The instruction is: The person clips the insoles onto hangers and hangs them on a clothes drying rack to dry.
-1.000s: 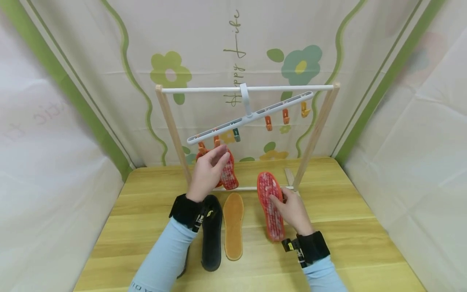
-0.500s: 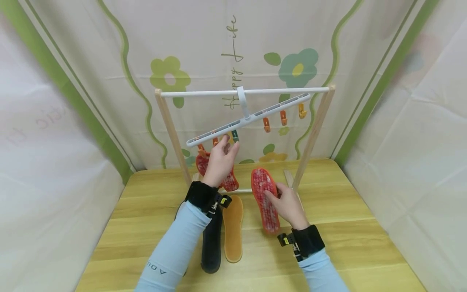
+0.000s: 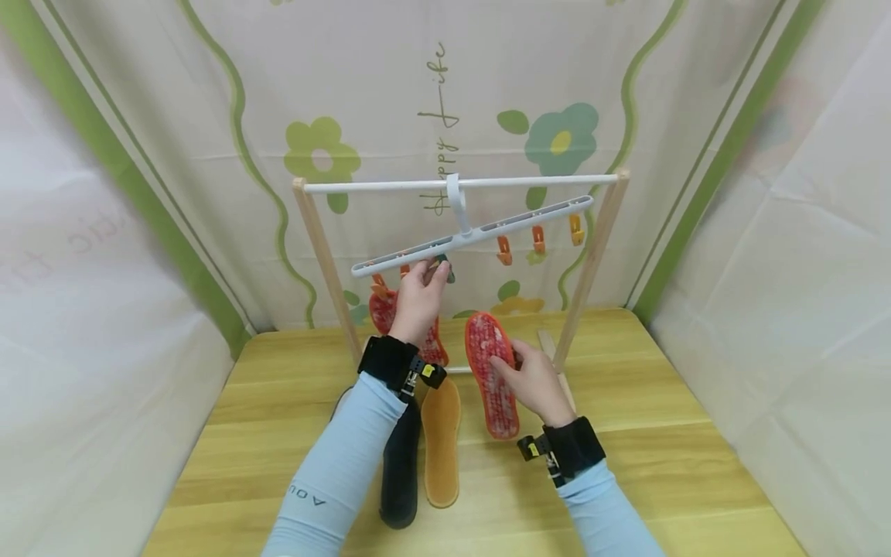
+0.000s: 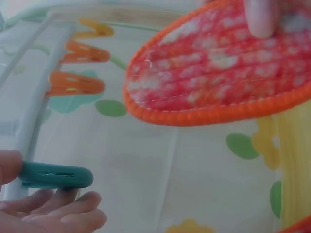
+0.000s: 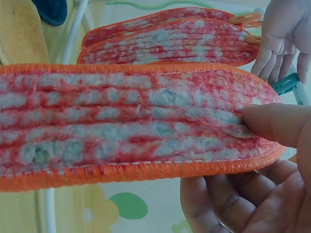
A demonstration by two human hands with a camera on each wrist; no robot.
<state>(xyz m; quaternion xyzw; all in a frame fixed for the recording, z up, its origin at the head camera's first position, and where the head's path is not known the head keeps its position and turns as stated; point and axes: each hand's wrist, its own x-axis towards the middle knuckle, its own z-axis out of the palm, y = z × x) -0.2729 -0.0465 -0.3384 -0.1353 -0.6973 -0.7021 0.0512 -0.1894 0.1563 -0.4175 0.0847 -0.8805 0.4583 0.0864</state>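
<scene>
My left hand (image 3: 420,303) pinches a dark green clothespin (image 4: 57,174) between thumb and fingers, under the grey clip hanger (image 3: 425,250). My right hand (image 3: 537,381) grips a red-and-white insole (image 3: 493,375) with orange edging, thumb on its face and fingers behind. That insole is tilted, its upper end below and to the right of the green clothespin. Two similar insoles (image 5: 165,42) hang from orange clothespins (image 5: 247,19) at the hanger's left end, partly hidden behind my left hand in the head view.
The hanger hooks over the white bar (image 3: 543,182) of a wooden-legged rack (image 3: 592,263). Two orange clips and a yellow clip (image 3: 576,230) hang on its right half. A tan insole (image 3: 442,445) and a black insole (image 3: 400,472) lie on the wooden table (image 3: 626,480).
My left hand has moved right, from the hung insoles to the green clothespin, and now pinches it. My right hand has brought its insole left and slightly up, closer to the hanger.
</scene>
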